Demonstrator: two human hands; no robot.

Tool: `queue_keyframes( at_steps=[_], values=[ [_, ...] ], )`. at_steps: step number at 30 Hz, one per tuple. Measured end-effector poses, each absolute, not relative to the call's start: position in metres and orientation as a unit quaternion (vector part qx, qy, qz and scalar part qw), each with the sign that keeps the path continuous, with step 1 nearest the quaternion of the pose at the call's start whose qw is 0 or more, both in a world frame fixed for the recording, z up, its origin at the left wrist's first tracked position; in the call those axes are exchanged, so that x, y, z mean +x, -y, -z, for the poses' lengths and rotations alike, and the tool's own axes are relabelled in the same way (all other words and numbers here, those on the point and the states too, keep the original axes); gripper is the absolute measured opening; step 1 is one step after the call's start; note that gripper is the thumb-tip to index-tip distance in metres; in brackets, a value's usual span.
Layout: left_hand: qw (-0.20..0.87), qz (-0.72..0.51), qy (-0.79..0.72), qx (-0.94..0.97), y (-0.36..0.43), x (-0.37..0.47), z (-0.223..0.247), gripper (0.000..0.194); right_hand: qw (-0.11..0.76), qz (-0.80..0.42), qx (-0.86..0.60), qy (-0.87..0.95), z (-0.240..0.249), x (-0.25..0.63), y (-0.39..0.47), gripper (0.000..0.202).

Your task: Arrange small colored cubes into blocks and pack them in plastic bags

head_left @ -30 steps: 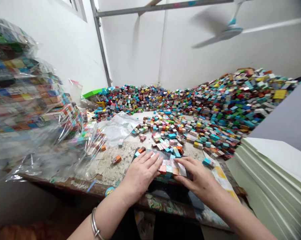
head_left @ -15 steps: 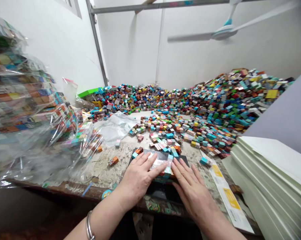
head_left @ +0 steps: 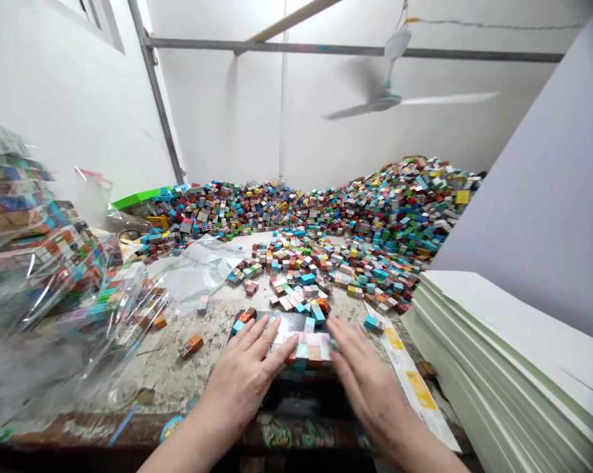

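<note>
On my feed, the left hand [head_left: 247, 371] and blurred right hand [head_left: 364, 371] lie apart, loosely outstretched, flanking a block row [head_left: 314, 349] on a black board [head_left: 295, 322]

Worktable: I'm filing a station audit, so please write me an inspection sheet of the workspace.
Surface: worktable, worn and stained.
Things being handled: row of blocks over a black board.
Clutter: loose blocks beyond, heaped blocks at the back, plastic sheet, wrapped blocks at the left.
Left hand: fingers spread, index fingertip at the row.
Right hand: blurred, fingers extended by the row's right end; contact unclear.
Cables: cord near the top of the ceiling fan.
Surroundings: white wall, fan blades blurred, pale stack at the right.
</note>
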State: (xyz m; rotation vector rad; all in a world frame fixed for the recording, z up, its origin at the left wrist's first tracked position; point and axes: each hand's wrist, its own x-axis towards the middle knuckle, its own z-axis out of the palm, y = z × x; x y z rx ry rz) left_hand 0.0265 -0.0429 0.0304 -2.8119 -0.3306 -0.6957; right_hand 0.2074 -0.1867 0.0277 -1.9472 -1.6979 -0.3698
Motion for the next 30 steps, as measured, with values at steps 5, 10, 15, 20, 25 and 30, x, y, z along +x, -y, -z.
queue_keyframes(
  at_steps=[5, 10, 15, 20, 25, 30],
  values=[
    [0.048, 0.381, 0.172, -0.907, 0.041, 0.012, -0.025, 0.053, 0.198, 0.103, -0.878, 0.424, -0.018, 0.294, 0.170, 0.042],
    [0.004, 0.435, 0.251, -0.865, 0.029, -0.026, 0.013, 0.050, 0.126, 0.098, -0.937, 0.311, 0.006, 0.359, 0.138, 0.034],
    [-0.007, 0.399, 0.287, -0.871, 0.024, -0.059, 0.038, 0.050, 0.062, 0.070, -0.960, 0.265, 0.018, 0.376, 0.127, 0.039],
    [-0.003, 0.406, 0.292, -0.866, 0.027, -0.072, 0.041, 0.047, 0.025, 0.055, -0.956, 0.288, 0.013, 0.386, 0.128, 0.042],
    [0.001, 0.394, 0.295, -0.871, 0.028, -0.083, 0.051, 0.047, 0.016, 0.050, -0.951, 0.305, 0.013, 0.390, 0.128, 0.049],
    [0.021, 0.389, 0.291, -0.874, 0.026, -0.092, 0.061, 0.046, 0.028, 0.046, -0.940, 0.337, 0.017, 0.391, 0.131, 0.048]
  ],
)
